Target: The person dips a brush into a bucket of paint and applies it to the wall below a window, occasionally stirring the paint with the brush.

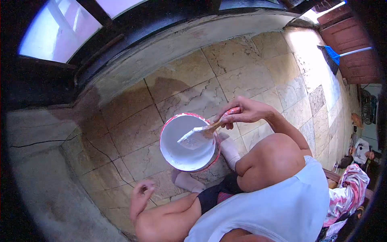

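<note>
A paintbrush (205,132) with a red handle end and white-coated bristles is gripped in my right hand (246,111). Its bristles are over the mouth of a round bucket (164,150) with a red-and-white rim, white inside, standing on the tiled floor between my feet. Whether the bristles touch the paint inside I cannot tell. Left of the bucket, near my knee, my left hand (141,197) is raised with its fingers loosely curled and apart, holding nothing.
A blue broom (332,55) leans by a reddish door (348,44) at the upper right. A thin dark cable (109,156) crosses the floor at the left. Red-and-white cloth (350,191) lies at the lower right, and a low wall (177,50) runs along the tiles.
</note>
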Motion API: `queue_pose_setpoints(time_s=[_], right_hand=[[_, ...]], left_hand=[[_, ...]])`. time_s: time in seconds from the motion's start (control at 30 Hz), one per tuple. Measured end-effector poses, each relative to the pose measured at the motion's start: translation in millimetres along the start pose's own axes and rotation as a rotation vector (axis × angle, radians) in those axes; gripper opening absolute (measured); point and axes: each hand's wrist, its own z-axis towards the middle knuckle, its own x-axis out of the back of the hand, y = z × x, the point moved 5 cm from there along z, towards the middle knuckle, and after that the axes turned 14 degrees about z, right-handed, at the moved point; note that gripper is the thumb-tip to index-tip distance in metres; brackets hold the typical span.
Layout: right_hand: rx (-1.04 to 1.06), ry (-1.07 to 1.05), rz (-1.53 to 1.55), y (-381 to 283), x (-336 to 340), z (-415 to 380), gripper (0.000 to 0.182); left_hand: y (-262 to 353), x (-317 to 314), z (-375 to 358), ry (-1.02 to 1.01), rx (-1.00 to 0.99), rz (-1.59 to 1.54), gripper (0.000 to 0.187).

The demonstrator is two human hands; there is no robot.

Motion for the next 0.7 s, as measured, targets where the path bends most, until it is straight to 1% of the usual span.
queue_pose_setpoints(time_s=[0.1,0.17,0.27,0.37,0.47,0.5,0.6,0.7], right_hand=[[-0.054,-0.016,0.039,4,8,-6,0.029],[-0.083,-0.037,0.095,11,16,-5,0.03],[-0.1,-0.094,0.154,33,22,-6,0.034],[-0.104,-0.174,0.117,33,24,1,0.04],[-0.171,-0.281,-0.019,29,17,-1,0.04],[-0.179,-0.305,0.022,37,13,0,0.042],[-0.301,-0.304,0.027,45,15,1,0.039],[-0.16,-0.294,0.123,47,9,5,0.034]], left_hand=[[47,55,-57,0.386,-0.001,0.166,0.01],[66,73,-94,0.595,-0.117,0.351,0.011],[140,48,-124,0.55,-0.117,0.397,0.032],[180,19,-109,0.269,-0.174,0.538,0.026],[162,7,-85,0.221,0.097,0.673,0.024],[153,9,-83,0.233,0.113,0.657,0.026],[149,13,-84,0.331,0.09,0.681,0.03],[156,11,-78,0.281,0.165,0.68,0.032]])
